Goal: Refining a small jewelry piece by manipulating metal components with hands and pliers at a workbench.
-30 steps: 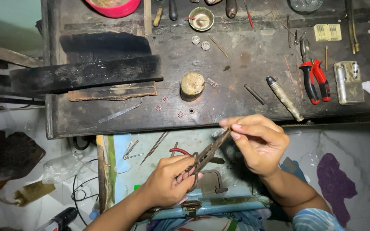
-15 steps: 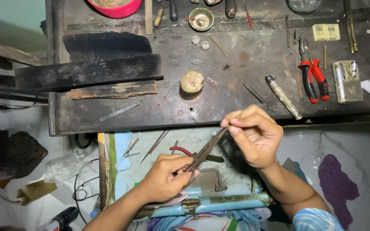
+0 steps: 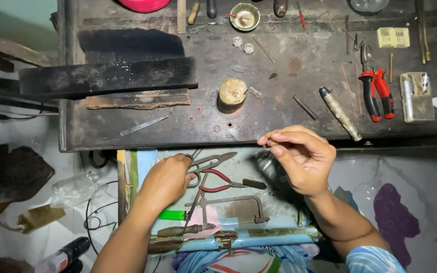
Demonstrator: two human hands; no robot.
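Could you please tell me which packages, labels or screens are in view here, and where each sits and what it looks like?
Pale yellow flat rectangular packet: far right of the dark wooden workbench, two joined halves, faint print.
Dark cylindrical can with a red band: lying on the floor at bottom left, white labelled body.
Crumpled clear plastic bag: on the floor, left of the left hand.
No screens show.

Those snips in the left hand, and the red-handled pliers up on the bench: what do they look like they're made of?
The snips look like bare grey metal, probably steel, with a dull sheen. The pliers have dark metal jaws and glossy red grips, likely plastic or rubber coating.
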